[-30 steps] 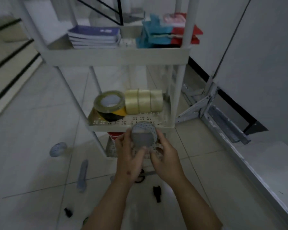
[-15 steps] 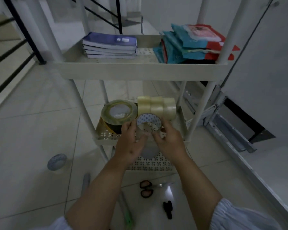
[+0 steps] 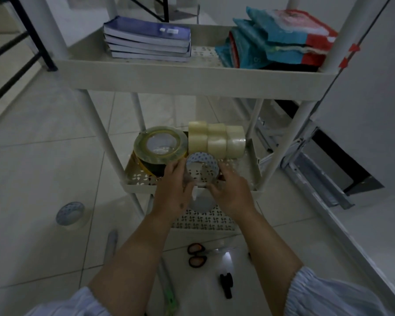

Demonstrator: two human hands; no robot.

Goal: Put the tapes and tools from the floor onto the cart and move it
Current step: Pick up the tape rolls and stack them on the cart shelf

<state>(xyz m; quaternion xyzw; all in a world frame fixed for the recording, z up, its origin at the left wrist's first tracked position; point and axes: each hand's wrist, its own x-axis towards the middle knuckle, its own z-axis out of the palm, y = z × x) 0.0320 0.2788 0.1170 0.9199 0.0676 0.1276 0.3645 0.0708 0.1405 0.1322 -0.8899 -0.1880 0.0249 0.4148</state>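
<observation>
The patterned tape roll [image 3: 202,169] at frame centre is gripped between the left hand [image 3: 174,190] and right hand [image 3: 232,192], over the cart's middle shelf [image 3: 252,169]. Its lower edge is hidden by fingers. The dim floor tools at the bottom are hard to identify.

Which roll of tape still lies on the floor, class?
The clear roll with the blue-patterned core, lying alone on the tiles left of the white cart. Its twin is gripped over the middle shelf; the rest sit there.

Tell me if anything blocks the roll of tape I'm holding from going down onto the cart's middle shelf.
Nothing visible does. Both hands, left hand and right hand, hold the patterned tape roll over a bare front patch of the middle shelf; the big yellow-rimmed roll and clear rolls sit behind.
</observation>
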